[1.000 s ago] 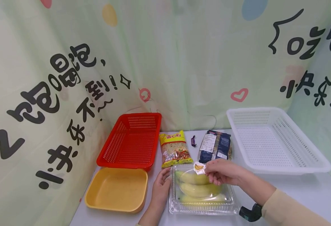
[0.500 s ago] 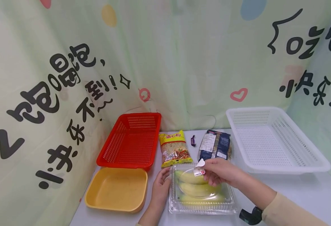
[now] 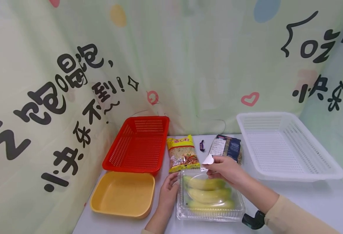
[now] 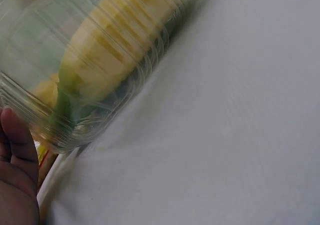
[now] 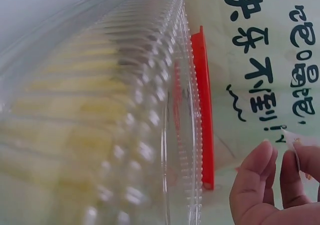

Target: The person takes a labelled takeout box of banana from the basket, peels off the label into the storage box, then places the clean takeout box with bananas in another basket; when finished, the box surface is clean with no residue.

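Observation:
A clear plastic clamshell box [image 3: 210, 217] with several yellow bananas [image 3: 209, 195] inside stands at the front of the table. My left hand [image 3: 169, 191] rests along its left side; in the left wrist view, fingertips [image 4: 11, 122] lie right at the ribbed wall. Above the box's back edge, my right hand [image 3: 227, 169] pinches a small white sticker [image 3: 208, 160] between thumb and fingers. Its plain white side faces up in the head view, with a bit of print lower down. The right wrist view shows the sticker [image 5: 294, 142] curling out from the fingertips.
Behind the box lie a yellow pasta bag [image 3: 183, 154], a purple-wrapped candy [image 3: 202, 146] and a dark blue packet [image 3: 231, 148]. To the left are a red basket [image 3: 136, 146] and a yellow tray [image 3: 123, 195]; a white basket [image 3: 285, 152] stands at right.
My right hand has risen slightly toward the back, away from the lid. The sticker has turned from its banana-picture side to its white side. My left hand stays at the box.

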`<action>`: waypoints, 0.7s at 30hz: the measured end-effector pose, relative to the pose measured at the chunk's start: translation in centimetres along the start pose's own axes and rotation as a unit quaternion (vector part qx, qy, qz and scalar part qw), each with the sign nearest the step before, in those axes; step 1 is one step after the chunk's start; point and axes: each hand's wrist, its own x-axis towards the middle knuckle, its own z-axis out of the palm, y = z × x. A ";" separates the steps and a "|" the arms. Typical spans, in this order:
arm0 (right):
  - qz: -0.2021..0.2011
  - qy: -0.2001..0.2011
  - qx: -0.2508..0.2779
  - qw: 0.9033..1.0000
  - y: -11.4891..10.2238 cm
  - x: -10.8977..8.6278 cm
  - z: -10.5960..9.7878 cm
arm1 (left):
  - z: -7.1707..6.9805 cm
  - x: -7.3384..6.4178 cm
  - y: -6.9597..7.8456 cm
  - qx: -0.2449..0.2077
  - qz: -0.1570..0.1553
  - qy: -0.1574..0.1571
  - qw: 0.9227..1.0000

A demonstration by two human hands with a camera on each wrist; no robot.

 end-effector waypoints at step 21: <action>-0.025 0.021 0.049 0.998 0.6 0.8 -0.3 | 0.1 -0.2 0.3 0.009 0.009 -0.001 1.000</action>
